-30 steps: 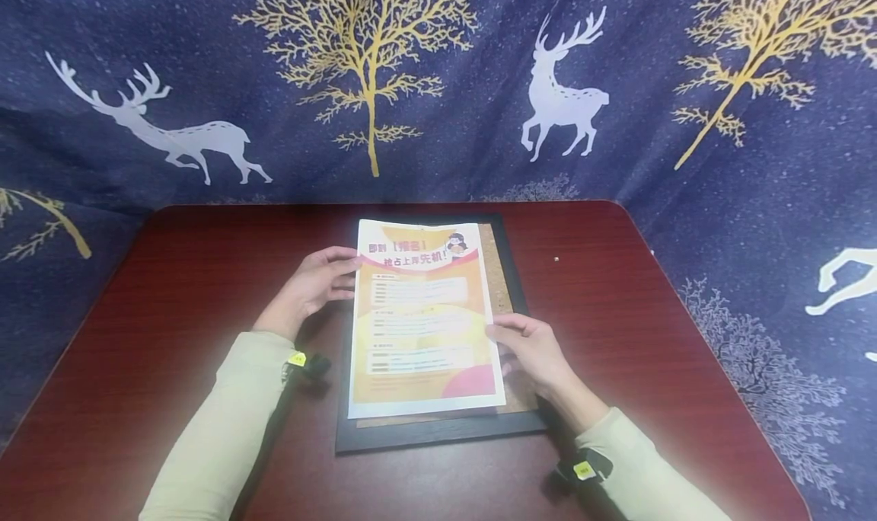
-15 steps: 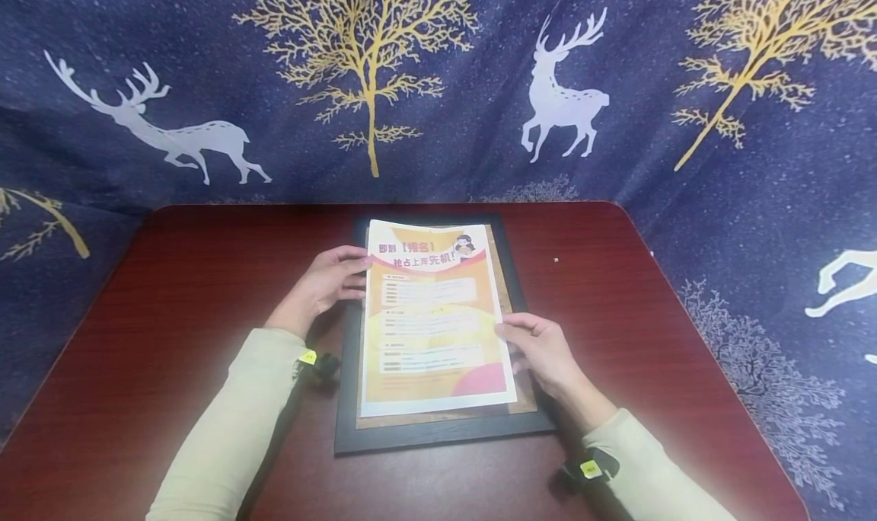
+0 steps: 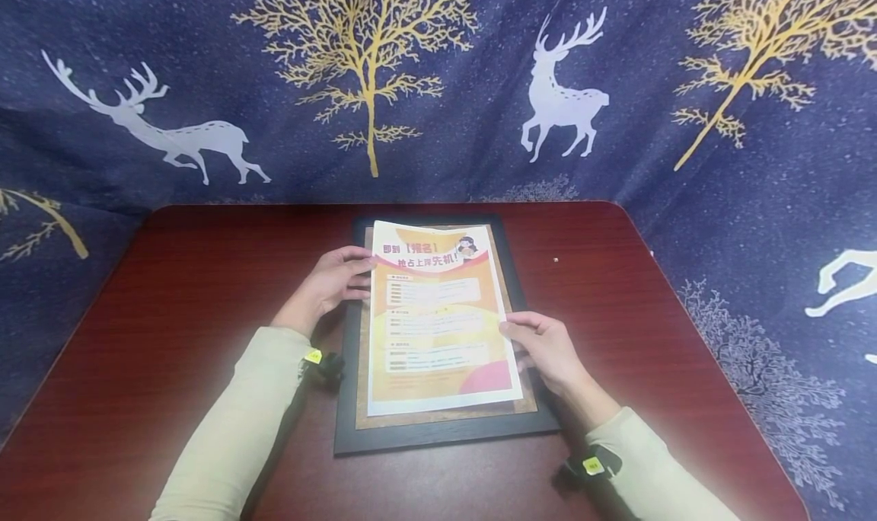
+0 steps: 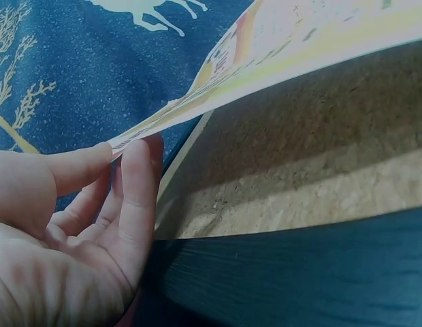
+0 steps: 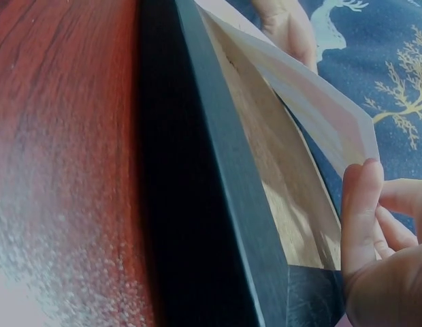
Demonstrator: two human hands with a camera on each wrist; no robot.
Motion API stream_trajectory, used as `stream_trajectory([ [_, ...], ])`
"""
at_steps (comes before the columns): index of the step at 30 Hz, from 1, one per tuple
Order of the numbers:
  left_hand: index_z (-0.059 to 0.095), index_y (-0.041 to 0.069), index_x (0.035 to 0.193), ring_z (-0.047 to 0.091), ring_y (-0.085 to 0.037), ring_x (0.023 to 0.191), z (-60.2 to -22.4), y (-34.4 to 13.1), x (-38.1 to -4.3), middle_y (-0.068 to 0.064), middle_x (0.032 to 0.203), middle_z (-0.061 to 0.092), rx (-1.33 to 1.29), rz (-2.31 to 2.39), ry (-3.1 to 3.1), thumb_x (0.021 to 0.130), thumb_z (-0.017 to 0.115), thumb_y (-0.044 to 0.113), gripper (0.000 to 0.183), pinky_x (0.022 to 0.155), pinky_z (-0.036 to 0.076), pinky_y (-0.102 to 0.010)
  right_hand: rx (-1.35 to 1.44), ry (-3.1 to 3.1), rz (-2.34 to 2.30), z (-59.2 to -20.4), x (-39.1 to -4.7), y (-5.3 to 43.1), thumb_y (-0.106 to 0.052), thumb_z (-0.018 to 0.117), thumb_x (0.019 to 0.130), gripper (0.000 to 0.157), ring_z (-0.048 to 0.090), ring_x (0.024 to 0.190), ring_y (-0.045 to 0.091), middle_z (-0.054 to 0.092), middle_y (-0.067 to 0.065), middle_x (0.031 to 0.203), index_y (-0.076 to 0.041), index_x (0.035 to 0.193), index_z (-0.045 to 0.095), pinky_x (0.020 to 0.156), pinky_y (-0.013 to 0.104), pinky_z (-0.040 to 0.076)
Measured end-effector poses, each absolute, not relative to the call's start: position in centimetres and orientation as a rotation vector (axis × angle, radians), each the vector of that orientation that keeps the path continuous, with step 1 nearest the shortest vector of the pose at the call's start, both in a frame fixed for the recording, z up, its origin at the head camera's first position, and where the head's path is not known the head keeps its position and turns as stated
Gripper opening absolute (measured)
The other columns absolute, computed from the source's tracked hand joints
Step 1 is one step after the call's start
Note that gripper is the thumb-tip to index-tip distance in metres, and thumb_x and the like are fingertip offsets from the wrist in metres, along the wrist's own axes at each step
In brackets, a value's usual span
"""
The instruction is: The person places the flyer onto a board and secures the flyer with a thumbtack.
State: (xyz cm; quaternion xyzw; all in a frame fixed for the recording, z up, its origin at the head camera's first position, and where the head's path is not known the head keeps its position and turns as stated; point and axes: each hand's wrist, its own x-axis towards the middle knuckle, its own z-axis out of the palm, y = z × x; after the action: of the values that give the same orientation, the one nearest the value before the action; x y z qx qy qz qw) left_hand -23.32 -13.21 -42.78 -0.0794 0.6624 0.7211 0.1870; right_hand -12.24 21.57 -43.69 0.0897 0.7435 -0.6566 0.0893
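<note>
A printed poster sheet (image 3: pixel 438 338) in yellow, orange and pink is held above a cork board with a dark frame (image 3: pixel 445 434). My left hand (image 3: pixel 336 281) pinches its left edge near the top between thumb and fingers. Lower down on the opposite edge, my right hand (image 3: pixel 544 346) pinches the paper too. In the left wrist view the sheet (image 4: pixel 218 95) bends up from the left fingertips, with a gap over the bare cork (image 4: pixel 320 150). The right wrist view shows the paper's underside (image 5: pixel 320 102) raised over the frame's recess (image 5: pixel 265 170).
The board lies flat on a dark red wooden table (image 3: pixel 205 300). A tiny pale speck (image 3: pixel 556 260) is on the table right of the board. Behind hangs a blue cloth (image 3: pixel 452 110) with white deer and golden trees.
Both hands have carried the poster sheet to the right, so that it now sits more centrally over the cork board. The board has stayed in place.
</note>
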Motion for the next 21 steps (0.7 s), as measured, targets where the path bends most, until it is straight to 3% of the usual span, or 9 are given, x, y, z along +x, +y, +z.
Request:
stream_trajectory([
  [21, 0.052, 0.001, 0.132, 0.070, -0.018, 0.075, -43.12, -13.15, -23.50, -0.006, 0.094, 0.070, -0.236, 2.007, 1.891, 0.098, 0.067, 0.014, 0.040, 0.066, 0.060, -0.032, 0.227, 2.257, -1.894, -43.75, -12.75, 21.74, -0.009, 0.071, 0.092, 0.034, 0.071, 0.068, 0.017, 0.075, 0.013, 0.092, 0.009, 0.120, 0.066, 0.044, 0.027, 0.053],
])
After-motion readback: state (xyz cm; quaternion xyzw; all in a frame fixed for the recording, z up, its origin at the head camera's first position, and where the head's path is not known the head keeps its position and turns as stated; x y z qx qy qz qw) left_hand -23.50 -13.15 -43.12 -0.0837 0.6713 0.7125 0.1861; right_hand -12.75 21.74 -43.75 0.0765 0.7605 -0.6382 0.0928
